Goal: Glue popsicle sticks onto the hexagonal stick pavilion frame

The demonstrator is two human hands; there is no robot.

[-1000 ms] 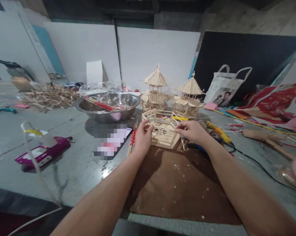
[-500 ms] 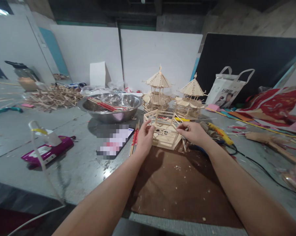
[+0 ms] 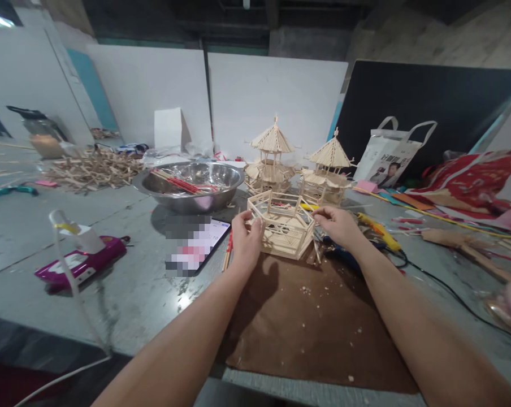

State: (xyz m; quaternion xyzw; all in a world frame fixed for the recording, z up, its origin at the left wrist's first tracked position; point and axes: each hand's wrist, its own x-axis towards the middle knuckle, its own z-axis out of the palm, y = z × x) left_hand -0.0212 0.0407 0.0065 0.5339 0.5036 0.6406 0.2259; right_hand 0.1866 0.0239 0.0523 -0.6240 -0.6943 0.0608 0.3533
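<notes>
A low six-sided model base of pale wooden sticks (image 3: 281, 246), with an open railing round its rim, sits at the far edge of the brown mat. My left hand (image 3: 247, 240) is closed at its left side, thumb and fingers around the edge sticks. At its right corner is my right hand (image 3: 338, 225), thumb and forefinger pinched together on the edge. Palms and fingers hide parts of both sides. Just behind stand two finished-looking stick pavilions, a taller one (image 3: 272, 141) and a shorter one (image 3: 330, 155), both with pointed roofs.
The brown mat (image 3: 319, 333) has small scraps on it. To the left are a phone (image 3: 213, 240), a steel basin (image 3: 183, 200) with red-ended sticks, a purple power strip (image 3: 83, 260) and a stick pile (image 3: 96, 169). A yellow-handled tool (image 3: 380, 233) with a black cord lies right.
My right hand has shifted slightly right, from over the railing to the base's right corner. My left hand has moved a little left and lower along its side. The base stays nearly in place.
</notes>
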